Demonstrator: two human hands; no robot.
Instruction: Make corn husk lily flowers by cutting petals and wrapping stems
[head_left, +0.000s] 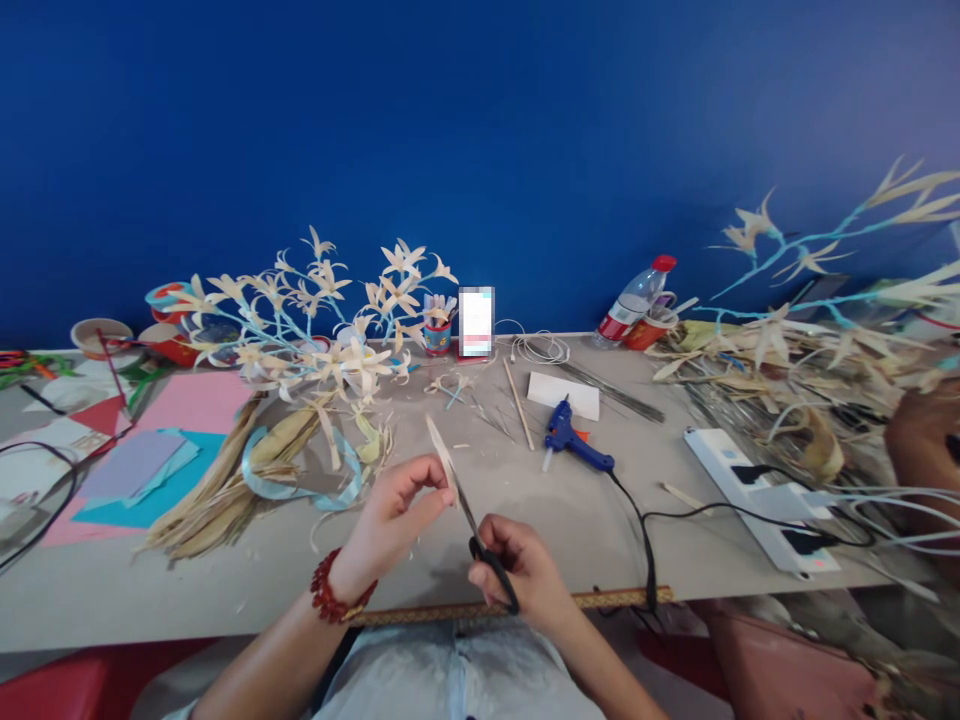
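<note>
My left hand (401, 515), with a red beaded bracelet (330, 590) at the wrist, pinches a narrow pale strip (441, 455) that looks like dried corn husk. The strip points up and away from me, tapering at its far end. My right hand (521, 570) grips black-handled scissors (491, 570), fingers through the loops. Their blades lie along the strip's right side; whether they touch it or are parted I cannot tell. Just beyond my left hand are a loop of light blue ribbon (259, 485) and a bundle of dried husks (214, 500).
A blue glue gun (574, 435) lies right of centre, its cord running to a white power strip (757, 500). Husk-flower branches (300, 300) stand at the back left. Coloured paper (135, 465) lies left, a plastic bottle (630, 305) leans back right. Another person's arm (926, 450) shows far right.
</note>
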